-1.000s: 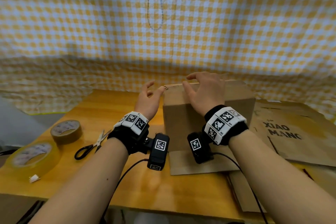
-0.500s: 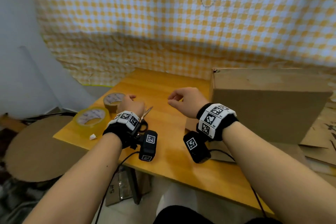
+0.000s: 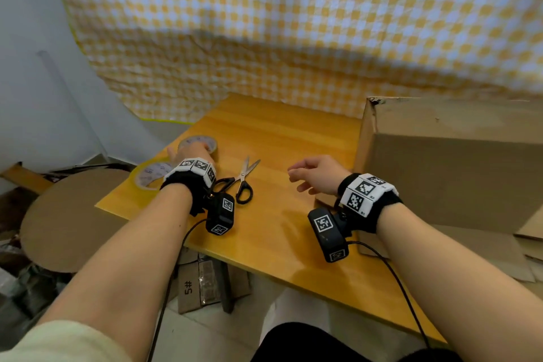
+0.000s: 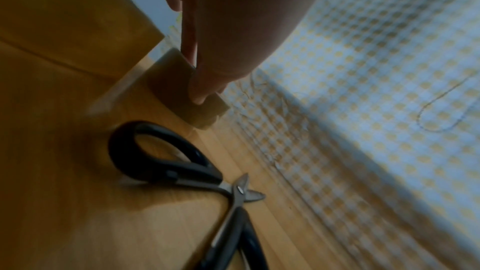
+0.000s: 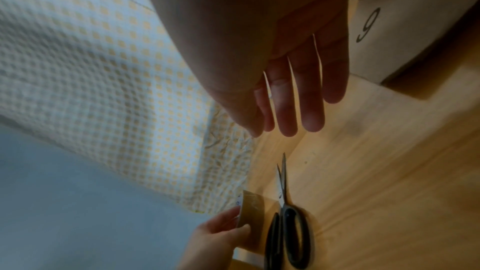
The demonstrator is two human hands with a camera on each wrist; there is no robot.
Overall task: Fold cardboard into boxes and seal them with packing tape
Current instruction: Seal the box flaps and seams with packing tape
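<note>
A folded cardboard box point(image 3: 452, 161) stands on the right of the wooden table point(image 3: 282, 138). At the table's left corner my left hand point(image 3: 191, 153) grips the brown tape roll point(image 3: 202, 142), thumb on its outer face and fingers over the rim; the brown tape roll point(image 4: 182, 90) and the brown tape roll point(image 5: 253, 213) show this pinch too. My right hand point(image 3: 311, 173) hovers over the table just left of the box, fingers relaxed and holding nothing, seen with straight fingers point(image 5: 288, 110) in the right wrist view. A yellowish clear tape roll point(image 3: 150, 175) lies beside the brown one.
Black-handled scissors point(image 3: 241, 182) lie between my hands, blades pointing away. Flat cardboard sheets point(image 3: 529, 229) lie to the right under the box. A round cardboard piece point(image 3: 67, 220) and a small box marked 5# point(image 3: 199, 288) sit below the table. Checked cloth point(image 3: 293, 23) hangs behind.
Both hands left the box top and swung left. The left hand reached the table corner and took hold of the brown tape roll; the right hand opened its fingers above the table.
</note>
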